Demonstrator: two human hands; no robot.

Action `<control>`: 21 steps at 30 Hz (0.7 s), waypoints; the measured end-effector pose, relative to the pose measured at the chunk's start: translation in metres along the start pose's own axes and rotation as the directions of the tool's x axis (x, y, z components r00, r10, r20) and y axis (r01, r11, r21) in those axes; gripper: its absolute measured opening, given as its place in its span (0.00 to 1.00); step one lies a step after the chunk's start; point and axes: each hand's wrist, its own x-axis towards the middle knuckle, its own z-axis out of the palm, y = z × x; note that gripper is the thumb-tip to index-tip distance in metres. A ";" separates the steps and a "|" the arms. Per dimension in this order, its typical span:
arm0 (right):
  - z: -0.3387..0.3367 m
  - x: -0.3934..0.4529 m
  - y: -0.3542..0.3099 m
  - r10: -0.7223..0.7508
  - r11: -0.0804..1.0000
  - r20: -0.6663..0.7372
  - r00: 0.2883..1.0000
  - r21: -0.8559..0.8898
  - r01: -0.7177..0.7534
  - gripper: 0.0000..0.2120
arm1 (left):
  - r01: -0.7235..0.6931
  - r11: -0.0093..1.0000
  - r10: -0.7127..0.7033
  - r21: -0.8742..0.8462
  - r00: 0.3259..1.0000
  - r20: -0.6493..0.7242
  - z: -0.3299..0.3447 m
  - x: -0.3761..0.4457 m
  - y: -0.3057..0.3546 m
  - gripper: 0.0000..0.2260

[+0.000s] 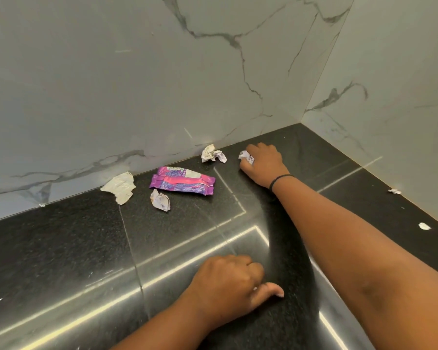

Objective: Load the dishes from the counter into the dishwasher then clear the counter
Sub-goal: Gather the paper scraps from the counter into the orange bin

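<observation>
Counter (61, 248): dark speckled stone with pale seams, met along its far edge and its right edge by white marble-look wall tiles (111, 84); the two edges join at the far right corner.
Right hand (263, 164): placed near the far edge, short of the far right corner, knuckles up, fingers curled down toward the stone; a black band (280, 181) is worn at the wrist.
Small paper ball (247, 157): seen at the curled fingers of the right hand, pinched there, with only its left part visible beyond the fingers.
Left hand (228, 284): rested on the stone toward the near edge, fingers curled under with nothing seen inside them, thumb stretched out to the right against the surface.
Crumpled paper by the wall (213, 154): lying against the far edge, just left of the right hand and apart from it.
Purple wrapper (182, 184): lying flat, left of the right hand, a little in from the far edge.
Grey-white crumpled sheet (119, 186): touching the far edge, just left of the purple wrapper.
Small crumpled scrap (160, 200): just in front of the purple wrapper's left end.
White bits (424, 226): two small pieces are seen along the right edge, well apart from both hands.
</observation>
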 end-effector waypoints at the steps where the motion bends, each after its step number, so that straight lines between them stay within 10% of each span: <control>1: -0.004 -0.013 0.003 -0.020 1.000 -0.009 1.000 -0.002 0.020 0.10 | -0.003 1.000 0.003 -0.015 0.999 0.037 -0.003 0.000 0.000 0.27; 13: -0.068 -0.267 -0.009 0.197 0.976 0.029 0.980 0.094 -0.199 0.14 | 0.122 0.991 -0.134 0.055 0.920 0.369 -0.036 0.002 0.029 0.27; 21: -0.127 -0.379 -0.051 0.545 0.544 0.015 0.839 0.755 -0.367 0.21 | 0.480 0.857 -0.385 -0.189 0.839 0.385 -0.083 -0.033 0.089 0.19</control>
